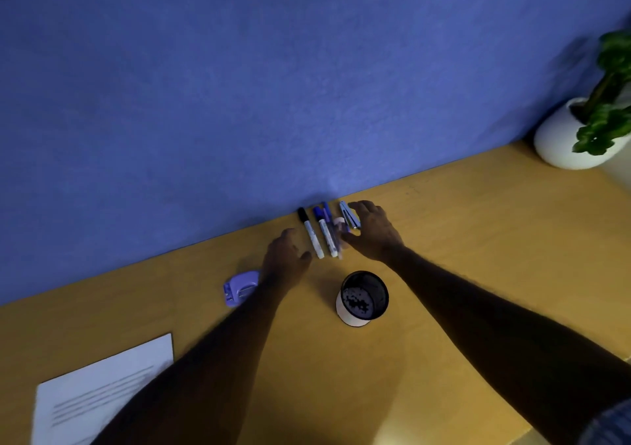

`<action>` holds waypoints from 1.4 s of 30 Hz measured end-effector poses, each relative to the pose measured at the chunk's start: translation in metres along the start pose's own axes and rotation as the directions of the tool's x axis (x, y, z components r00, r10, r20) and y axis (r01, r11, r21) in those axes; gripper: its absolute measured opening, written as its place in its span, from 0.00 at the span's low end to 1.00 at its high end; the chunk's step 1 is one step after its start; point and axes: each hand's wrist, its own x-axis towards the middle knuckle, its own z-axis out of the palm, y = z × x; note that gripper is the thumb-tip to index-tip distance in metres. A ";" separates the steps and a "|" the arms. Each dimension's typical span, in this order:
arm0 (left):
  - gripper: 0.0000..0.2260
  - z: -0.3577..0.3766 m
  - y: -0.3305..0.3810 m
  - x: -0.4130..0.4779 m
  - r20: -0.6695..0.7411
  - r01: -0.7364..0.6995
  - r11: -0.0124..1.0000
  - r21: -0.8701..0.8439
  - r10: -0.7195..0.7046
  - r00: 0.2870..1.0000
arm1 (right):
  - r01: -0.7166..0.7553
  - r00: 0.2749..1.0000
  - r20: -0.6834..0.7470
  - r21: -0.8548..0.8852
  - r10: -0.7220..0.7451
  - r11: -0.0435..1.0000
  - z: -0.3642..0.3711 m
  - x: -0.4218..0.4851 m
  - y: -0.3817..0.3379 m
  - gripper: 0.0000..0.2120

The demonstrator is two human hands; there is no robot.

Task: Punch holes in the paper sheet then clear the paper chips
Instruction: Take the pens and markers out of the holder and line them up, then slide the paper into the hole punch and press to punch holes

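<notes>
Both hands stretched out at a row of markers by the wall, nothing held.

Left hand [285, 257] loose and spread, fingers relaxed, just left of a black-capped marker [310, 234]. Right hand [374, 231] wide too, fingers splayed over a small grey-blue tool [348, 214] at the right end of the row; too blurred to name, contact unclear. Between the hands, a blue-capped marker [326, 233]. Purple hole punch [239, 287] on the desk [461, 240], just beside the left wrist and partly hidden by it. Paper sheet [102, 386] flat at the near left, well apart from the punch, printed lines on it, left forearm crossing its edge. Round pot [362, 298] upright between the forearms, dark and speckled inside. White plant pot [560, 144] far right, against the blue wall [239, 86].
</notes>
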 end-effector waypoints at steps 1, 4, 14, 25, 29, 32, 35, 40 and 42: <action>0.29 -0.004 -0.002 -0.008 -0.005 0.000 1.000 -0.003 0.000 1.000 | 0.001 1.000 0.007 -0.011 -0.001 1.000 -0.002 -0.004 -0.004 0.31; 0.28 -0.008 -0.010 -0.022 0.006 -0.010 1.000 -0.003 0.010 1.000 | 0.014 0.999 0.046 -0.069 -0.011 0.998 -0.001 -0.009 -0.014 0.29; 0.24 -0.035 -0.062 -0.085 0.004 -0.127 0.985 0.119 0.127 0.992 | 0.196 0.978 0.104 -0.146 -0.182 0.970 0.008 -0.027 -0.068 0.23; 0.29 -0.086 -0.166 -0.174 -0.103 -0.023 0.876 0.482 0.082 0.991 | 0.340 0.924 0.253 -0.206 -0.285 0.918 0.051 -0.098 -0.123 0.26; 0.30 -0.102 -0.194 -0.211 -0.204 0.155 0.893 0.422 -0.073 0.976 | 0.266 0.920 0.336 -0.150 -0.204 0.952 0.076 -0.140 -0.131 0.25; 0.29 -0.113 -0.215 -0.241 -0.319 0.326 0.904 0.275 -0.234 0.918 | 0.134 0.910 0.397 -0.009 -0.119 0.991 0.101 -0.174 -0.137 0.25; 0.28 -0.121 -0.243 -0.273 -0.366 0.502 0.854 0.138 -0.427 0.827 | 0.054 0.880 0.469 0.060 -0.076 0.997 0.127 -0.203 -0.151 0.28; 0.30 -0.132 -0.283 -0.303 -0.370 0.631 0.768 0.110 -0.557 0.743 | -0.032 0.859 0.511 0.144 -0.046 0.989 0.155 -0.233 -0.187 0.28; 0.31 -0.137 -0.288 -0.303 -0.362 0.664 0.744 0.078 -0.600 0.714 | -0.110 0.847 0.531 0.192 -0.008 0.975 0.161 -0.237 -0.202 0.27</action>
